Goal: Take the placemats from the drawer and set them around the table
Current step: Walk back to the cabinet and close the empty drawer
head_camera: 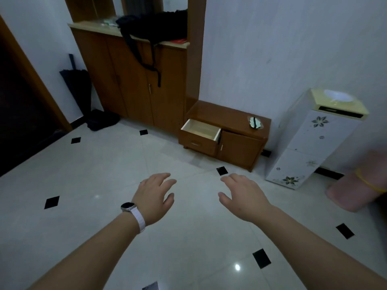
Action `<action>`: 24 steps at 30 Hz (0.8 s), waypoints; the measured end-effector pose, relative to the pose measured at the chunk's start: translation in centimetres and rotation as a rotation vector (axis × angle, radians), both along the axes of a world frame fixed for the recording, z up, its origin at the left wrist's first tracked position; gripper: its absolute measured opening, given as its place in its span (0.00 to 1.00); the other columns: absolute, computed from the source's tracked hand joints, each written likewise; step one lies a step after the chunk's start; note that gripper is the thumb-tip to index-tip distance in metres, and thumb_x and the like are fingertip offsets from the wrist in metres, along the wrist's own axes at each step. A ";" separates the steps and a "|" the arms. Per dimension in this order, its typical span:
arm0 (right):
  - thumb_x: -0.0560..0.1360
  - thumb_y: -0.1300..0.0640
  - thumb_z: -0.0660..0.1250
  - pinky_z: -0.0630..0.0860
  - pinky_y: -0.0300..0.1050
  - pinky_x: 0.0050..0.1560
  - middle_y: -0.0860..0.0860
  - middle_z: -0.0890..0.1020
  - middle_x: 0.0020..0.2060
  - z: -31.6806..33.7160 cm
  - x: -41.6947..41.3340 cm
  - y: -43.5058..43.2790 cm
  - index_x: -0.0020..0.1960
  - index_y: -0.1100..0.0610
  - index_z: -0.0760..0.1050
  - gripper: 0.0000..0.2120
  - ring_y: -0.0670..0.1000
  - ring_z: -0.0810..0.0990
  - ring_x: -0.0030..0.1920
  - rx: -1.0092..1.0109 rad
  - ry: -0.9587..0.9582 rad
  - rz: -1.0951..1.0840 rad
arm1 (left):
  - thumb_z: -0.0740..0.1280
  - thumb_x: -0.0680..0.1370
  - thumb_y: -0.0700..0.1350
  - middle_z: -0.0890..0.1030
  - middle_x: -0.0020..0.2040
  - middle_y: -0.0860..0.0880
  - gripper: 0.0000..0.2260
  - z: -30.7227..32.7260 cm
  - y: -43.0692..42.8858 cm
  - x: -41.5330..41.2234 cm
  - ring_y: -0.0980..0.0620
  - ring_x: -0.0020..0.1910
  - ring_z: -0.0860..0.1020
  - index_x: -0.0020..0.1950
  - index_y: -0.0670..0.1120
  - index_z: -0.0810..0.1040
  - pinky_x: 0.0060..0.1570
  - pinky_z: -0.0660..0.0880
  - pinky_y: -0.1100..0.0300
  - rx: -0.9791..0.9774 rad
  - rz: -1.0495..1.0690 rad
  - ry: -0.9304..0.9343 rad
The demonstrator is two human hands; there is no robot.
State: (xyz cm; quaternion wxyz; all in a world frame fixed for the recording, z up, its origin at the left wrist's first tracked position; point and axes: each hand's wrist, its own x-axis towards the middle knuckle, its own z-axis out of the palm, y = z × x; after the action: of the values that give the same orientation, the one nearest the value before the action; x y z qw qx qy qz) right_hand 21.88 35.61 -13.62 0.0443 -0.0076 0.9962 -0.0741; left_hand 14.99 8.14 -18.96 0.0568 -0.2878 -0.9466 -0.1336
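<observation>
Black folded umbrella leans on the wall at far left, beside a tall brown wooden cupboard with a black bag slumped on its ledge. The left hand, a white-strapped watch on its wrist, hovers palm down over the white tiled floor, fingers loosely spread and holding nothing. Beyond it, the pale-lined wooden drawer stands pulled out of the low brown cabinet, top left compartment, light wood showing inside. The right hand hovers likewise, fingers relaxed and holding nothing. A white flower-printed dispenser stands just right of the cabinet.
</observation>
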 end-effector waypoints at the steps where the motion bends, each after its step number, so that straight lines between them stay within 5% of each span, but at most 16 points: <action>1: 0.79 0.41 0.56 0.69 0.49 0.64 0.48 0.73 0.67 -0.1 -1.2 0.1 0.73 0.50 0.67 0.25 0.52 0.71 0.65 0.002 0.001 -0.007 | 0.60 0.74 0.53 0.79 0.62 0.44 0.20 0.0 0.1 -1.2 0.42 0.60 0.78 0.61 0.47 0.79 0.53 0.76 0.46 -0.007 -0.014 0.006; 24: 0.78 0.43 0.56 0.71 0.49 0.60 0.49 0.77 0.58 -4.9 -42.1 11.0 0.66 0.50 0.72 0.21 0.52 0.74 0.59 -0.008 0.012 0.144 | 0.61 0.75 0.54 0.77 0.66 0.43 0.21 0.6 10.5 -39.4 0.42 0.61 0.76 0.64 0.46 0.77 0.55 0.75 0.46 -0.080 -0.071 -0.005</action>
State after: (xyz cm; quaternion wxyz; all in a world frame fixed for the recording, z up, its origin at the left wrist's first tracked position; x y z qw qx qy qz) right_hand -20.19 46.62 -18.48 0.0436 -0.0799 0.9931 -0.0745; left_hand -24.37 18.61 -18.40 0.0383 -0.3232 -0.9404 -0.0984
